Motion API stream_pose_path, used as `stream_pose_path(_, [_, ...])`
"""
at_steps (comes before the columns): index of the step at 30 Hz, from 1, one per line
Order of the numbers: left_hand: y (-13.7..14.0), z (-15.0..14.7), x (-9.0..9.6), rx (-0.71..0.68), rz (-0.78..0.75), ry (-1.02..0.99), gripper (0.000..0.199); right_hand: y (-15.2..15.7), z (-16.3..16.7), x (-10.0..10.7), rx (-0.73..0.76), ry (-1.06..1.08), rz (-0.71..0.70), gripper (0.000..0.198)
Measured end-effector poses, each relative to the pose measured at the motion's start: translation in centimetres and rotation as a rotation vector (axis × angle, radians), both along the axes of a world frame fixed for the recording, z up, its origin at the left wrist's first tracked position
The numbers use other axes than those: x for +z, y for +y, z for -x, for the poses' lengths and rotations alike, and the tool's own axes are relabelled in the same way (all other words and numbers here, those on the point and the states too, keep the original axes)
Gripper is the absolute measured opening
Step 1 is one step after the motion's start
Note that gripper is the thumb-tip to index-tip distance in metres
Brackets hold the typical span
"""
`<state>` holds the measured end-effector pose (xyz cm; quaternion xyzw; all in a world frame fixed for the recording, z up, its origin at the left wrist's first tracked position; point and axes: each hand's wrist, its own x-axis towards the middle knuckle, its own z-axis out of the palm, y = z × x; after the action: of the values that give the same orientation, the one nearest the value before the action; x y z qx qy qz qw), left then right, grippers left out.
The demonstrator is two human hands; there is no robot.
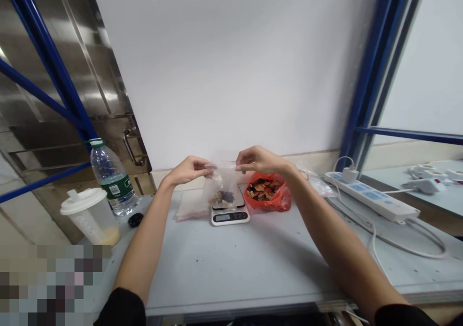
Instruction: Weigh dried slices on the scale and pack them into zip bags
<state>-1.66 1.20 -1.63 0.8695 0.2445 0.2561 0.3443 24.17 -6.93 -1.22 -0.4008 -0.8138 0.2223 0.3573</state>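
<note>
My left hand (191, 169) and my right hand (259, 160) pinch the two upper corners of a clear plastic bag (223, 181). Dark and tan dried pieces (221, 198) lie in the bottom of the bag. It hangs upright over, or rests on, a white kitchen scale (230, 217); I cannot tell which. The scale's small display faces me, its digits too small to read. Just right of the scale sits an open red plastic bag (268, 193) of dried brown and reddish slices. Left of it lies a stack of flat clear bags (190, 205).
A large water bottle (115, 181), a lidded cup (90, 216) and a black cap (135, 220) stand at the left. A white power strip (372, 196) with cables (376, 244) lies on the right of the grey table (217, 273). Clear plastic (320, 186) lies behind my right forearm.
</note>
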Motion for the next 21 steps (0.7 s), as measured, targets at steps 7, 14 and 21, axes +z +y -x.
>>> stream_pose_path(7, [0.2,-0.3,-0.1,-0.045,0.054,0.008,0.061,-0.2,-0.4,0.2,-0.026,-0.002,0.008,0.025])
stream_pose_path(14, [-0.1,-0.3,0.3,0.018,0.014,-0.016,0.053,-0.3,-0.9,0.4,-0.045,0.018,-0.035,0.025])
stream_pose_path(21, [-1.2,-0.3,1.0,0.083,-0.052,-0.047,0.041,-0.3,-0.6,0.3,-0.016,0.003,0.011,0.023])
